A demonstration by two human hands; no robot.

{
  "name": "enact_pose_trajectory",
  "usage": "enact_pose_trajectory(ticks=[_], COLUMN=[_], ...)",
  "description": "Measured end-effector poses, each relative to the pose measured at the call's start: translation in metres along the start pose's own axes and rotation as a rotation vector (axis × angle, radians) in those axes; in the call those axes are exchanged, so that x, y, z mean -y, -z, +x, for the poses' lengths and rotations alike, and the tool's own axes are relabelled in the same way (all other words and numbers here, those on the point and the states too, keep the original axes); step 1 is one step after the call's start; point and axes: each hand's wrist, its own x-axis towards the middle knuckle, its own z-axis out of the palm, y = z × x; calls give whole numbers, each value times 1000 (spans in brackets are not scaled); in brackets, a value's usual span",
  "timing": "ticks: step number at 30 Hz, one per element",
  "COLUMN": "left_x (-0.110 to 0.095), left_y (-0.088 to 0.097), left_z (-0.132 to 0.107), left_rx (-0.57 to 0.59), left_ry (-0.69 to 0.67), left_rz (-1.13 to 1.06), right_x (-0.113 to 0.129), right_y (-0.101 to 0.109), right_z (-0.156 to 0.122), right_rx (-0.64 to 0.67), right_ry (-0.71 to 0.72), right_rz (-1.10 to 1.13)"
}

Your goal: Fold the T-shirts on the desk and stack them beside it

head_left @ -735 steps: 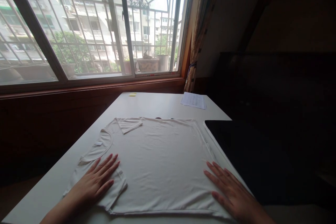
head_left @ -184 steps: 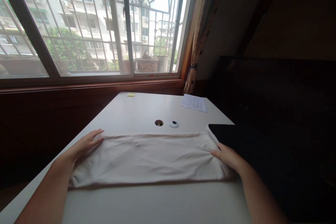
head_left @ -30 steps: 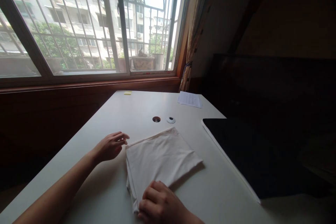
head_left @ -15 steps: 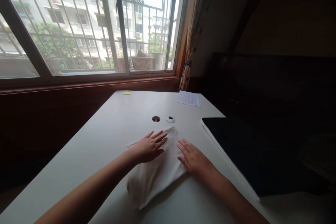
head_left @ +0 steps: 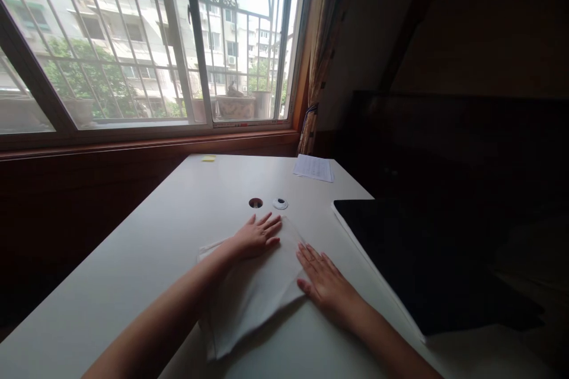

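A white cloth [head_left: 249,299] lies spread on the white table [head_left: 146,237], its near edge loosely creased and slightly raised. My left hand [head_left: 258,235] rests flat on the cloth's far part, fingers apart and pointing to the right. Over the cloth's right edge lies my right hand [head_left: 323,275], palm down with its fingers stretched out. Neither hand grips anything. My left forearm hides the left part of the cloth.
Beyond the cloth are a round cable hole [head_left: 255,203] and its white ring cover [head_left: 280,204]. Papers [head_left: 313,167] and a yellow note [head_left: 208,159] lie at the far edge. A large black panel [head_left: 400,260] with a white edge stands at the right.
My left hand has slid farther away across the cloth, and the cloth looks flatter. The right hand stays at the right edge. The whole view has shifted a little.
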Motion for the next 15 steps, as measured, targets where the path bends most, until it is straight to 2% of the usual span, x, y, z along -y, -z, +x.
enact_pose_trajectory(ticks=[9, 15], left_x=[31, 65], left_y=[14, 14], left_z=[-26, -64], left_rx=[46, 12], left_ry=[123, 212], left_rz=[-60, -4], right_x=[-17, -20], right_y=[-11, -12], right_z=[-21, -28], right_rx=[-66, -76], right_ry=[45, 39], right_rz=[-14, -9])
